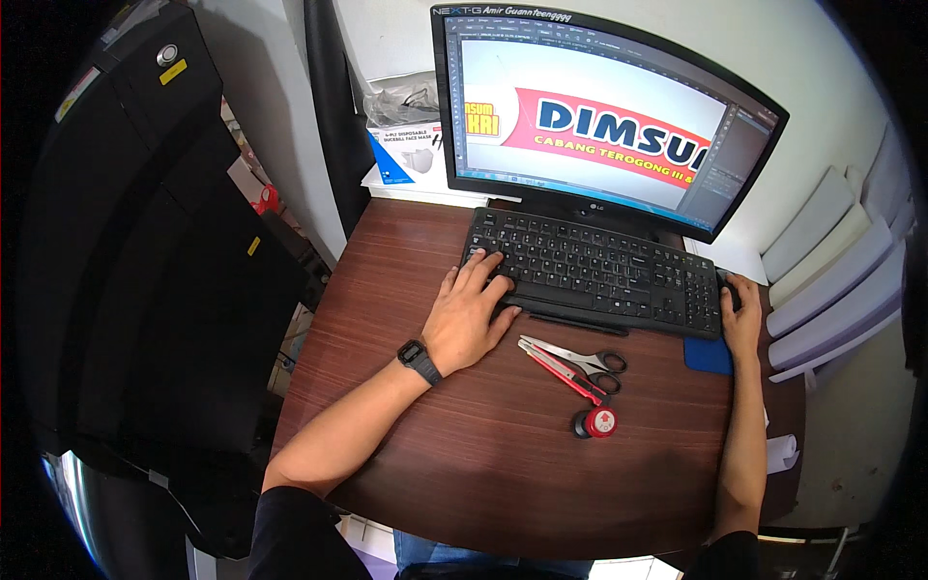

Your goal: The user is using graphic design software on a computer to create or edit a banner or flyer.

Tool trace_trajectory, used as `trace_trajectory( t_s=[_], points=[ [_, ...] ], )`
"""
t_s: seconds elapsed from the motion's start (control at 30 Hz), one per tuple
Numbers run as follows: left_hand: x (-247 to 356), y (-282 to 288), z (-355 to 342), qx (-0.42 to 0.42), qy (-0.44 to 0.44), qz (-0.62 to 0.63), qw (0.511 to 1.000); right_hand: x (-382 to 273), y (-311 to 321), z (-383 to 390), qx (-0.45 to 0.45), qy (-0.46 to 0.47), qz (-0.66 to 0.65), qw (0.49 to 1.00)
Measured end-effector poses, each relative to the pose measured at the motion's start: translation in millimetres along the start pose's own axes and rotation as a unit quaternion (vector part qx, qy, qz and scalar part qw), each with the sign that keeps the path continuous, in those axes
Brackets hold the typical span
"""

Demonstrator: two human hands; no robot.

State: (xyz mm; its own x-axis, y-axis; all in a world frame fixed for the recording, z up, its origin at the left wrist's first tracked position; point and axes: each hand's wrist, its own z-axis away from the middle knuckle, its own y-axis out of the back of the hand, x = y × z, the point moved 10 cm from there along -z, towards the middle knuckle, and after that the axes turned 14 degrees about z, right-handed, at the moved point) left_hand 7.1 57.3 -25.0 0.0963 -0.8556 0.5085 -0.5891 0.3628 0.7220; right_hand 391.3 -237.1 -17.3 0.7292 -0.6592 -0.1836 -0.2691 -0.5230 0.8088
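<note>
My left hand (464, 314), a black watch at its wrist, rests with fingers apart on the left end of the black keyboard (604, 266). My right hand (741, 324) curls over the dark mouse (727, 283) beside the keyboard's right end, on a blue pad (706, 356). Behind the keyboard a monitor (599, 121) shows a pink, white and yellow banner design in editing software. Below the keyboard lie scissors (575, 356), a red box cutter (565, 375) and a small red-and-black round object (600, 422) on the brown desk (387, 464).
A tall black machine (135, 290) stands at the left. A white face-mask box (401, 155) with a clear bag on top is behind the desk's back left. Rolls of pale material (822, 280) lean at the right, near a small paper roll (781, 454).
</note>
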Motion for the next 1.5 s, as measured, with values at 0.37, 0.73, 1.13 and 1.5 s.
trace_trajectory(
  t_s=[0.37,0.73,1.13,1.5],
  points=[
    [0,-1,-1,-0.003,0.001,-0.003,1.0,4,-2,0,0.005,-0.002,-0.011,1.0],
    [-3,5,-1,0.01,0.017,0.023,1.0,-10,5,0,0.01,0.02,-0.001,1.0],
    [4,3,-1,0.014,-0.015,-0.004,1.0,-4,0,1,0.01,0.021,0.007,1.0],
    [2,1,0,0.004,-0.008,-0.003,1.0,-5,0,0,0.006,0.015,-0.005,1.0]
  ],
)
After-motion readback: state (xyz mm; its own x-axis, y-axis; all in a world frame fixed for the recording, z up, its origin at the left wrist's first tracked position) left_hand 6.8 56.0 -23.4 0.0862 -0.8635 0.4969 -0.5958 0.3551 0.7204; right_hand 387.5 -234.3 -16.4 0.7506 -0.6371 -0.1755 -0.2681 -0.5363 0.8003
